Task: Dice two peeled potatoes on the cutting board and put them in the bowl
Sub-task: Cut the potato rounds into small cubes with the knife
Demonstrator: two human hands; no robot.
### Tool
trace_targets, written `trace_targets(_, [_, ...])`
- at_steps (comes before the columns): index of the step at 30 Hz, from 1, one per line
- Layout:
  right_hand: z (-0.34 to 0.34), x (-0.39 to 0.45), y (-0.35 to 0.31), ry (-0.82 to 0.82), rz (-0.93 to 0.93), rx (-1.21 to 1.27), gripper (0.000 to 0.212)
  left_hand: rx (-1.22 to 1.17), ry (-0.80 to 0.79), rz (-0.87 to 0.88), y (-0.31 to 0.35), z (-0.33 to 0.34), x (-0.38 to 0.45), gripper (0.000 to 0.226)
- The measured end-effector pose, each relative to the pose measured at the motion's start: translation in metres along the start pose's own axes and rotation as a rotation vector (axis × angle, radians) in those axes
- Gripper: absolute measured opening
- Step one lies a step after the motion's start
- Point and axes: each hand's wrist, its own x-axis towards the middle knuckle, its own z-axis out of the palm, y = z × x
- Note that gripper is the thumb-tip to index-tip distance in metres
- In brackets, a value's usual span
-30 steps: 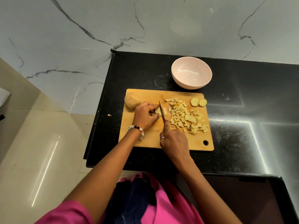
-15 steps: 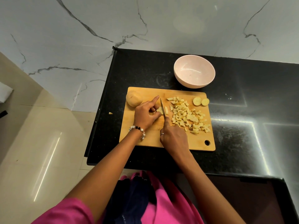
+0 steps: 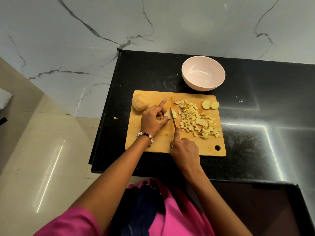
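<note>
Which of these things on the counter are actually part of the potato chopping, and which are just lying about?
Part of the job:
- cutting board
- knife in the right hand
- potato piece held by the left hand
- diced potato pile
- whole potato
- two end slices
- pink bowl, with no potato in it

Lying about:
- stray potato scrap on the counter
</note>
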Motion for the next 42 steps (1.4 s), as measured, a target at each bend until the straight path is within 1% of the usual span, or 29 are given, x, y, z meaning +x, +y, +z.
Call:
trace_targets(4, [-0.005, 0.008, 0.011, 0.039, 0.046, 0.016, 0.059, 0.0, 0.002, 0.015, -0.002, -0.001, 0.0, 0.067])
trace_targets(8, [-0.008, 0.006, 0.013, 0.082, 0.046, 0.092, 0.056, 0.013, 0.007, 0.035, -0.002, -0.002, -0.001, 0.066])
trace_targets(13, [-0.01, 0.008, 0.003, 0.053, -0.009, 0.14, 0.054, 0.048, 0.03, 0.009, 0.0, -0.001, -0.003, 0.061])
trace_targets(22, [-0.005, 0.014, -0.004, 0.037, -0.029, 0.106, 0.055, 0.053, 0.057, 0.004, -0.001, 0.001, -0.003, 0.061])
trace_targets(26, [-0.003, 0.025, -0.012, 0.063, -0.035, 0.072, 0.057, 0.044, 0.065, -0.003, -0.002, 0.001, -0.003, 0.059])
trace_targets(34, [0.001, -0.004, -0.008, -0.017, -0.037, -0.009, 0.059, 0.041, 0.07, -0.026, -0.001, 0.002, -0.004, 0.059])
trace_targets(39, [-0.004, 0.008, 0.008, 0.042, 0.035, 0.026, 0.057, 0.043, 0.052, -0.045, 0.0, 0.001, -0.004, 0.063])
trace_targets(42, [-0.008, 0.01, 0.017, 0.056, 0.041, 0.06, 0.056, 0.048, 0.04, -0.045, 0.001, -0.001, -0.004, 0.065])
